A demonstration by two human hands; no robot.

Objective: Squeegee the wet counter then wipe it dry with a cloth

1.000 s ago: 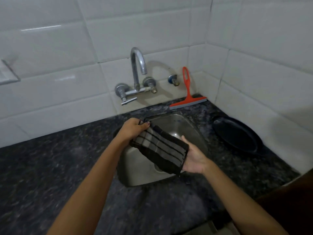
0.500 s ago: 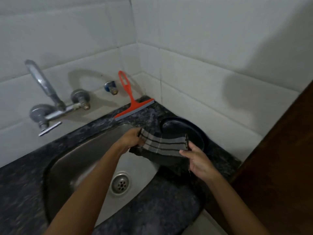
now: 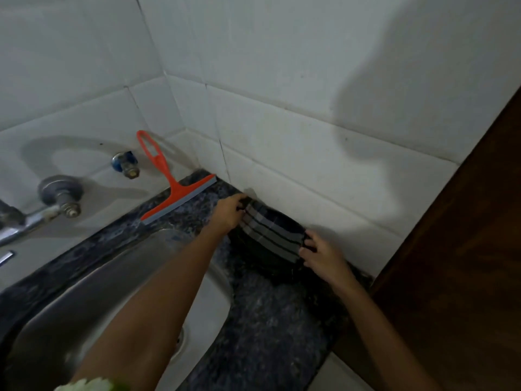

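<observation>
Both hands — left hand (image 3: 229, 212), right hand (image 3: 320, 256) — are gripping the striped cloth (image 3: 272, 234) stretched over the dark plate (image 3: 263, 256) on the worktop (image 3: 270, 311); dragging it risks shifting the plate.

A stainless steel sink basin (image 3: 93, 300) fills the frame toward 8 o'clock, its round drain (image 3: 180, 338) partly hidden, and a chrome wall-mounted tap with a round valve knob (image 3: 60, 193) juts from the white glazed wall tiles (image 3: 282, 80) at 9 o'clock. Just toward 3 o'clock from that knob a small blue-collared brass water outlet (image 3: 125, 165) sticks out of the tiles. A dark brown wooden panel (image 3: 462, 249) stands along the frame edge at 3 o'clock, and a black round plate (image 3: 270, 265), largely covered, lies near the centre against the wall
</observation>
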